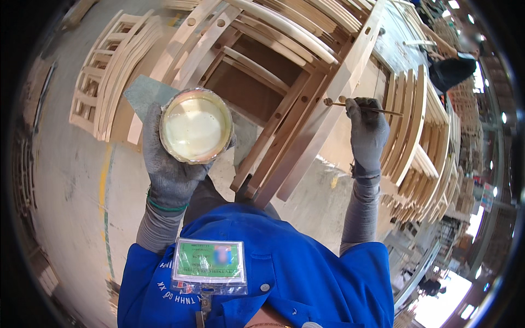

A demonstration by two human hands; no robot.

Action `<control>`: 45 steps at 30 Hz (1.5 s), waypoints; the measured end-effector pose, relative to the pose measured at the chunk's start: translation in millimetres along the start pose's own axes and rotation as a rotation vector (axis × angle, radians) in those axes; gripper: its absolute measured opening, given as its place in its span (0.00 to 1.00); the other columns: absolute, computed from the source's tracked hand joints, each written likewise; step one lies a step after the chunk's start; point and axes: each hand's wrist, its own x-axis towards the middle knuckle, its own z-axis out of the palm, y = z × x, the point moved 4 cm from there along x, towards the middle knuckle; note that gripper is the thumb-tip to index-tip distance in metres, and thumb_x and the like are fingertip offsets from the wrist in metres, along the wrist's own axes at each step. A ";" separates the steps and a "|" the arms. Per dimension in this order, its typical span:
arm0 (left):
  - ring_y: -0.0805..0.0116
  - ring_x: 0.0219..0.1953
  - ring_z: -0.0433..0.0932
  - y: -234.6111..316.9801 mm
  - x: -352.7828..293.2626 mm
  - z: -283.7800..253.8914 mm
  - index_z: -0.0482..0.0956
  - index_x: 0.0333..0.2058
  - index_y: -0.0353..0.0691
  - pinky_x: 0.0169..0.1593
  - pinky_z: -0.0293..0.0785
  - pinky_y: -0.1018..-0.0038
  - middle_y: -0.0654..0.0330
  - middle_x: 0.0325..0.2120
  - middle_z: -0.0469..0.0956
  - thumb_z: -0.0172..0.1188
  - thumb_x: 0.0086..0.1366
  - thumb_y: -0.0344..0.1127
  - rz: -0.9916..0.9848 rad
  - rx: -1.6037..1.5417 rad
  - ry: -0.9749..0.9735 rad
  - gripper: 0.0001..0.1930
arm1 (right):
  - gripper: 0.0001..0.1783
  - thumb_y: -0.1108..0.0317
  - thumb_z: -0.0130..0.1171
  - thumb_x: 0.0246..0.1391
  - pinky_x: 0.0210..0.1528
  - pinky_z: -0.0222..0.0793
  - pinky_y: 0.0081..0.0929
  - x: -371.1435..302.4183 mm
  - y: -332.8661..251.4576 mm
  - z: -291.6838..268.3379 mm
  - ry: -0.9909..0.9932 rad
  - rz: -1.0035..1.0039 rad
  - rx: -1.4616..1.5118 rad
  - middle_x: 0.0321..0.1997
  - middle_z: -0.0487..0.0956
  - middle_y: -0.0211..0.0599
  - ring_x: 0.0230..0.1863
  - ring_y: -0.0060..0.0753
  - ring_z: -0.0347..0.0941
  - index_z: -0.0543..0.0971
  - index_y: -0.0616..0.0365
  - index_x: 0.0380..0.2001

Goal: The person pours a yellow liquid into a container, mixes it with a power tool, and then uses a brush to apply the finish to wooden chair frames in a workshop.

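Note:
My left hand (174, 177), in a grey glove, is wrapped round a round pot (165, 139) of creamy white liquid (195, 126). A flat grey-green piece (145, 94) sticks out beyond this hand's fingers; I cannot tell whether the hand holds it too. My right hand (369, 131), also gloved, pinches a thin brown stick (389, 112). The stick's far end points left and reaches a round hole near the edge of a long wooden rail (314, 131). Whether the tip goes into the hole is too small to tell. Several rails with drilled holes lie side by side between my hands.
Curved wooden frames (109, 76) stand stacked at the far left. More curved wooden parts (413, 131) are piled to the right of my right hand. A person in dark clothing (453, 74) is at the far right, by a pale worktop (402, 44). A yellow line (103, 183) marks the floor.

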 end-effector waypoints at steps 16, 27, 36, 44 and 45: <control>0.53 0.60 0.61 134.6 -1.2 -24.3 0.48 0.60 0.39 0.61 0.63 0.60 0.46 0.58 0.57 0.51 0.60 0.25 -0.076 -0.104 -0.210 0.31 | 0.10 0.84 0.61 0.43 0.42 0.73 0.27 -59.3 -217.7 135.5 -0.315 0.005 0.669 0.35 0.79 0.50 0.41 0.38 0.76 0.73 0.68 0.31; 0.56 0.57 0.65 143.3 22.2 -33.1 0.56 0.59 0.40 0.57 0.67 0.57 0.51 0.55 0.64 0.35 0.67 0.53 -0.206 -0.245 -0.349 0.28 | 0.11 0.70 0.53 0.56 0.39 0.79 0.30 -22.7 -169.4 196.2 -0.488 0.642 1.318 0.40 0.76 0.48 0.40 0.38 0.77 0.71 0.65 0.40; 0.53 0.54 0.67 159.9 48.9 -21.6 0.61 0.57 0.41 0.56 0.64 0.50 0.52 0.52 0.67 0.35 0.67 0.56 -0.254 -0.106 -0.232 0.28 | 0.15 0.65 0.53 0.57 0.38 0.77 0.25 82.8 -165.1 210.4 -0.449 0.390 1.194 0.34 0.76 0.40 0.35 0.29 0.76 0.70 0.67 0.40; 0.48 0.53 0.68 184.0 44.8 -30.4 0.59 0.58 0.41 0.55 0.67 0.51 0.47 0.51 0.66 0.39 0.65 0.60 0.044 0.241 0.066 0.32 | 0.09 0.69 0.62 0.49 0.27 0.69 0.16 154.8 -172.5 232.5 -0.463 -0.258 0.459 0.25 0.78 0.35 0.27 0.19 0.74 0.75 0.65 0.28; 0.47 0.52 0.68 185.0 44.1 -27.0 0.59 0.58 0.40 0.55 0.67 0.52 0.45 0.51 0.66 0.40 0.65 0.60 0.017 0.145 0.056 0.33 | 0.08 0.70 0.61 0.50 0.28 0.69 0.16 158.6 -178.6 235.3 -0.460 -0.500 0.310 0.25 0.77 0.35 0.26 0.21 0.74 0.76 0.64 0.29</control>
